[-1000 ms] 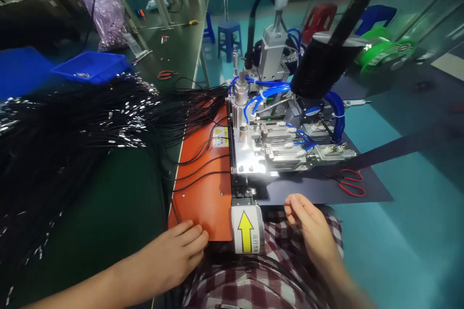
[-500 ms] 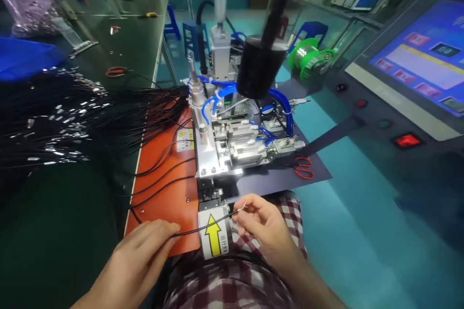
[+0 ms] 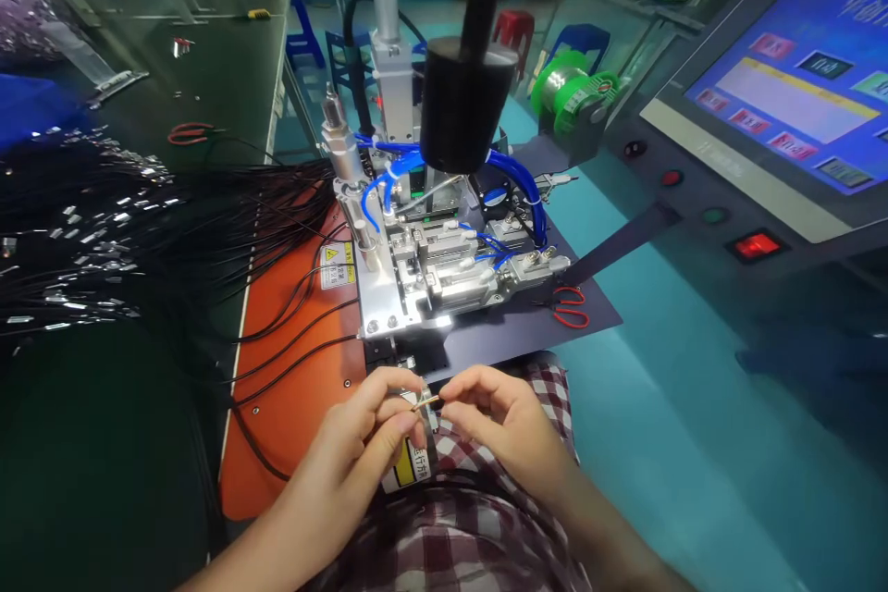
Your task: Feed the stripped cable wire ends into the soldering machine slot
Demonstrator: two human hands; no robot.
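Between both hands, at the front edge of the machine, is the thin end of a cable (image 3: pixel 425 403). My left hand (image 3: pixel 367 435) pinches it from the left with thumb and fingers. From the right, my right hand (image 3: pixel 496 407) has its thumb and forefinger closed at the cable's other side. Under my left hand lies a label with a yellow arrow (image 3: pixel 404 465), partly covered. Just beyond my hands stands the metal machine (image 3: pixel 444 273) with blue tubes. Black cables (image 3: pixel 305 365) run over the orange plate (image 3: pixel 277 425) into its left side.
A big bundle of black cables (image 3: pixel 90 231) with shiny ends lies at the left. Red-handled scissors (image 3: pixel 570 307) rest on the machine's dark base. A black lamp (image 3: pixel 464 106) hangs over the machine; a control screen (image 3: pixel 805 83) and green spool (image 3: pixel 573 92) are at right.
My left hand has moved right and up, close to my right hand, and now grips near the cable's end. The whole view has shifted slightly.
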